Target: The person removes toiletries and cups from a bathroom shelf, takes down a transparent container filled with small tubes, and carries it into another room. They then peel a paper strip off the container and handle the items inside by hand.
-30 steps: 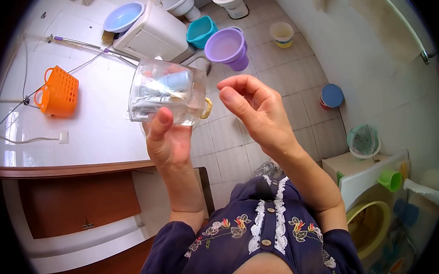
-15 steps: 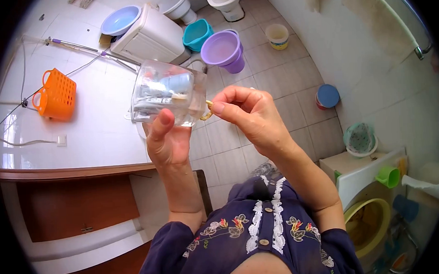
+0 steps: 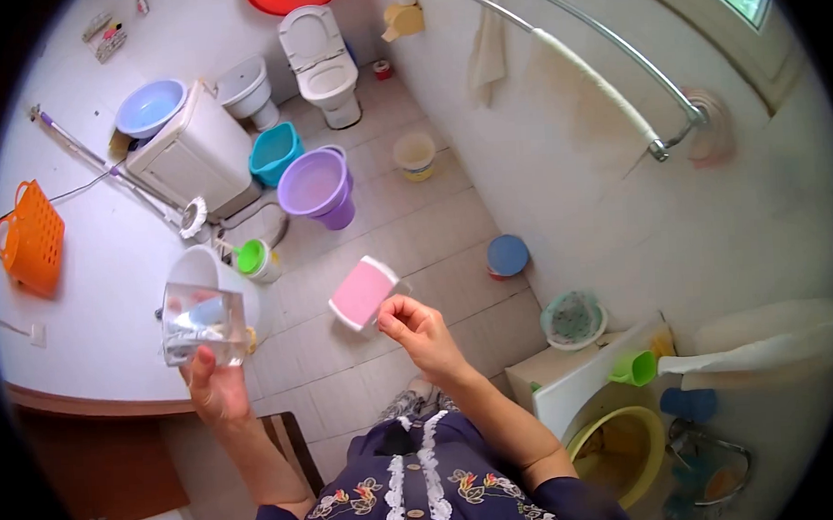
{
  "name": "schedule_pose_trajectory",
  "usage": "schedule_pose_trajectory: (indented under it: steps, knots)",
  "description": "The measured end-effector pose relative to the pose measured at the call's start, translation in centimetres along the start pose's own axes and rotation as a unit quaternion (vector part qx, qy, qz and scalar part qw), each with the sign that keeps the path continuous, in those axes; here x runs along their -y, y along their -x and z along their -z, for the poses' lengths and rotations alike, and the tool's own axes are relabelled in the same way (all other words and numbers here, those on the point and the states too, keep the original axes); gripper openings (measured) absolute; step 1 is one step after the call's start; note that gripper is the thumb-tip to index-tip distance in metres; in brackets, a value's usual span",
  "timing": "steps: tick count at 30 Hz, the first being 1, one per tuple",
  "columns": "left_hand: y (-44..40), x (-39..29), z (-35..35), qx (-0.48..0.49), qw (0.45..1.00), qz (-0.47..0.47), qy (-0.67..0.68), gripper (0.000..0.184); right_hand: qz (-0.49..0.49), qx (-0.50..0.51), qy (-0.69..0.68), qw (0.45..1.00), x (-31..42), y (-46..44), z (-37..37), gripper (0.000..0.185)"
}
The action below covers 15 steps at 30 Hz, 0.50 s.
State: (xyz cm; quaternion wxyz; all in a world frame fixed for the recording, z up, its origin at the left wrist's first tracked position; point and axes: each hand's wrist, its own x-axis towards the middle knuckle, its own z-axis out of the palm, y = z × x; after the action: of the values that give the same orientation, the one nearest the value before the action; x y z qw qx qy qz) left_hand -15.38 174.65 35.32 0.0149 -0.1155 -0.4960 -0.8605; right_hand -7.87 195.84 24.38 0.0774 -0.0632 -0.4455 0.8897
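My left hand (image 3: 221, 391) grips a clear see-through container (image 3: 180, 340) from below, its thumb against the near wall. Inside lie a light-blue item and some whitish ones, blurred by the plastic or glass. A small yellowish loop (image 3: 251, 339) shows at the container's right side. Apart from it, my right hand (image 3: 422, 336) is raised over the floor with thumb and forefinger pinched together; whether something tiny sits between them I cannot make out. Beyond that hand, on the floor, is a pink-topped stool (image 3: 363, 293) with white ends.
Purple bucket (image 3: 313, 185), teal basin (image 3: 275, 153) and green-topped pail (image 3: 252, 258) stand on the tiles. A washing machine (image 3: 185, 163) and toilet (image 3: 328, 83) are behind. At right are a sink (image 3: 553, 398), yellow basin (image 3: 652, 436) and towel rail (image 3: 603, 61).
My right hand has come away from the yellowish loop and moved right. My left hand has carried the container left and lower. The view has swung right, bringing the stool into sight.
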Motion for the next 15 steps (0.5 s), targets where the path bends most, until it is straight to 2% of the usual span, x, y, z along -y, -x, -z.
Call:
schedule_pose_trajectory:
  steps: [2, 5, 6, 10, 12, 14, 15]
  knots:
    - [0.7, 0.1, 1.5, -0.015, 0.999, 0.009, -0.031, 0.078, -0.025, -0.039, -0.014, 0.999, -0.8, 1.2, 2.4, 0.011]
    - [1.4, 0.5, 3.4, -0.026, 0.998, -0.010, -0.048, 0.074, -0.039, -0.065, 0.040, 0.996, -2.3, 3.0, 5.7, 0.014]
    - [1.2, 0.6, 5.6, -0.002, 0.999, -0.017, -0.045, 0.063, -0.043, -0.074, 0.056, 0.995, -3.0, 3.6, 6.9, 0.014]
    - [1.2, 0.0, 6.9, -0.027, 0.996, -0.030, -0.084, 0.060, -0.075, -0.117, 0.048, 0.989, -5.1, 5.3, 10.7, 0.016]
    - [1.0, -0.3, 6.7, -0.047, 0.993, -0.029, -0.106, 0.059, -0.071, -0.150, 0.002, 0.986, -4.9, 6.4, 11.6, 0.017]
    - [0.6, -0.3, 6.7, -0.021, 0.995, -0.004, -0.098, 0.059, -0.071, -0.183, -0.057, 0.979, -4.2, 7.0, 12.3, 0.018]
    - [0.5, -0.4, 6.9, -0.014, 0.996, 0.001, -0.092, 0.058, -0.025, -0.157, -0.131, 0.979, -3.5, 7.4, 12.6, 0.023]
